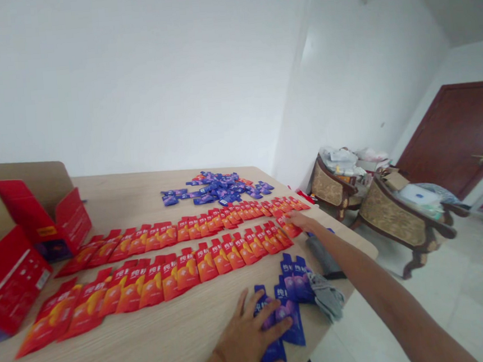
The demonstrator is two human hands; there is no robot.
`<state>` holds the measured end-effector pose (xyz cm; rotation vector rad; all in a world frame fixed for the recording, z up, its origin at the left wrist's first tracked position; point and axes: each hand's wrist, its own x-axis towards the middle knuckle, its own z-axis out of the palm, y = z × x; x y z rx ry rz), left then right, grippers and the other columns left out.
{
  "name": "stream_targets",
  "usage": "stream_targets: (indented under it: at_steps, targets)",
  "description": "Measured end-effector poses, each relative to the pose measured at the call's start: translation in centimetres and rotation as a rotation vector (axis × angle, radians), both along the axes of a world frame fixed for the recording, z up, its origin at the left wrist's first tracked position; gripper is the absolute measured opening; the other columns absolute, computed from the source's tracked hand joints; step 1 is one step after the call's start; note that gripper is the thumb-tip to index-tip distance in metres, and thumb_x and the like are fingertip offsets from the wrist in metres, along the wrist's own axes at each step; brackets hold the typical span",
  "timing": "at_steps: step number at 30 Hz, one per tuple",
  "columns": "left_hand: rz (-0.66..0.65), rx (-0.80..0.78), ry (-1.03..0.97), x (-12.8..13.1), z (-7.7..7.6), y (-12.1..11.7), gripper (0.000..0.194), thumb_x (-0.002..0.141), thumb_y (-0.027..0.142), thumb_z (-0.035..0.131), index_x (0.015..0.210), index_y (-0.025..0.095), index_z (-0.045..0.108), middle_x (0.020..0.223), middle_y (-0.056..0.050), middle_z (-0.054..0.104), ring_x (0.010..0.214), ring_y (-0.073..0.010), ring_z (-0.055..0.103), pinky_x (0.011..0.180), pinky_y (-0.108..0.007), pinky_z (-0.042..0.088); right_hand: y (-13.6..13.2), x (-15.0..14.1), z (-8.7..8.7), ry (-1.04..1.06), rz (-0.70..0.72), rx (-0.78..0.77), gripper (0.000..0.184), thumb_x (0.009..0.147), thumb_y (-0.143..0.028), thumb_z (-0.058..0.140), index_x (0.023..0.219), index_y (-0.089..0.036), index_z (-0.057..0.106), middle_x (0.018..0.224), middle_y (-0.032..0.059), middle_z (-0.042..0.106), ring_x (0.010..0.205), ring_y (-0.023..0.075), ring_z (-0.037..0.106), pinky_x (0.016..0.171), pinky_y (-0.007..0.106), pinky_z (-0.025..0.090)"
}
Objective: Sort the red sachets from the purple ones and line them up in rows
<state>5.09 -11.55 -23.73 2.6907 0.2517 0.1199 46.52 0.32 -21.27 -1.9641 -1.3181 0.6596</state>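
Note:
My left hand (249, 338) lies flat with fingers spread on a few purple packets (292, 289) at the near edge of the wooden table (154, 346). My right hand (299, 220) reaches out to the right end of the rows of red-orange packets (181, 268), its fingers stretched out and touching a red packet (290, 227) there. Two long overlapping rows of red packets run across the table.
A loose pile of purple and red packets (219, 186) lies further back. Open red cartons (44, 221) stand at the left. A grey cloth (328, 300) and a dark object (322, 255) lie at the table's right edge. Cluttered armchairs (397, 218) and a brown door (459, 134) are on the right.

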Motion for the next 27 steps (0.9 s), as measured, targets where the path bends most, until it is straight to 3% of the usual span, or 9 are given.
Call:
stream_targets:
  at_steps: [4,6,8,11,14,16,18,24,27]
  targets:
    - [0.003,-0.008,0.008,-0.1,0.1,0.0,0.082,0.089,0.054,0.064,0.159,0.052,0.021,0.17,0.002,0.027,0.155,-0.047,0.019,0.115,-0.086,0.006,-0.5,-0.1,-0.5,-0.141,0.028,-0.101,0.03,0.08,-0.042,0.079,0.072,-0.016,0.066,0.066,0.0008,0.065,0.075,0.0197,0.063,0.073,0.029,0.052]
    - [-0.002,-0.012,0.005,-0.2,0.2,0.0,0.084,0.089,0.051,0.066,0.159,0.051,0.021,0.17,0.002,0.027,0.155,-0.0469,0.018,0.115,-0.086,0.007,-0.6,-0.5,-0.7,-0.329,-0.025,-0.077,0.031,0.082,-0.046,0.077,0.084,-0.015,0.072,0.08,0.0059,0.072,0.093,0.0258,0.067,0.087,0.034,0.051]
    - [-0.01,-0.016,0.0,-0.3,0.4,0.0,0.086,0.089,0.048,0.068,0.16,0.051,0.02,0.17,0.001,0.026,0.155,-0.0473,0.017,0.115,-0.087,0.008,-0.9,-1.3,-1.3,-0.537,-0.079,-0.007,0.035,0.091,-0.044,0.066,0.11,-0.015,0.074,0.109,0.0135,0.075,0.118,0.0304,0.063,0.104,0.039,0.044]
    - [0.002,-0.012,-0.012,-0.4,0.5,-0.2,0.085,0.089,0.046,0.068,0.16,0.051,0.021,0.17,0.002,0.026,0.155,-0.0467,0.017,0.116,-0.086,0.007,-1.8,-3.1,-3.1,-0.715,-0.003,0.014,0.05,0.102,-0.039,0.045,0.145,-0.016,0.059,0.148,0.0165,0.059,0.142,0.0289,0.047,0.12,0.043,0.031]
    - [0.016,-0.002,-0.011,-0.4,0.4,-0.2,0.086,0.088,0.045,0.071,0.159,0.05,0.023,0.169,0.002,0.028,0.155,-0.0459,0.017,0.117,-0.085,0.006,-2.9,-4.7,-5.1,-0.693,0.053,-0.161,0.061,0.106,-0.044,0.034,0.16,-0.017,0.04,0.167,0.0138,0.035,0.155,0.0293,0.029,0.124,0.049,0.024]
    - [0.013,0.007,-0.02,-0.4,0.3,-0.2,0.086,0.088,0.045,0.071,0.159,0.05,0.024,0.169,0.001,0.029,0.155,-0.046,0.019,0.117,-0.085,0.006,-3.4,-5.3,-6.1,-0.689,0.07,-0.216,0.065,0.106,-0.047,0.032,0.163,-0.016,0.034,0.171,0.0132,0.025,0.159,0.0303,0.019,0.126,0.051,0.019]
    - [0.01,0.016,-0.037,-0.4,0.2,-0.2,0.085,0.088,0.045,0.071,0.159,0.05,0.024,0.169,0.001,0.029,0.155,-0.0458,0.02,0.117,-0.084,0.007,-3.7,-5.4,-6.4,-0.698,0.126,-0.192,0.067,0.105,-0.046,0.032,0.164,-0.013,0.032,0.17,0.0141,0.026,0.159,0.0285,0.016,0.128,0.049,0.014]
    - [0.001,-0.001,-0.029,-0.7,0.6,-0.3,0.083,0.089,0.046,0.069,0.159,0.05,0.024,0.169,0.001,0.028,0.155,-0.0446,0.019,0.118,-0.083,0.006,-5.0,-4.9,-5.3,-0.682,0.225,-0.1,0.069,0.105,-0.045,0.032,0.161,-0.007,0.035,0.167,0.0181,0.032,0.156,0.0257,0.026,0.128,0.042,0.018]
    - [0.003,0.0,-0.033,-0.9,0.6,-0.3,0.082,0.089,0.048,0.069,0.158,0.051,0.025,0.169,0.002,0.029,0.155,-0.045,0.02,0.118,-0.083,0.006,-6.1,-4.7,-4.9,-0.727,0.239,-0.048,0.068,0.104,-0.049,0.034,0.16,-0.011,0.039,0.168,0.0169,0.032,0.158,0.0301,0.019,0.128,0.05,0.013]
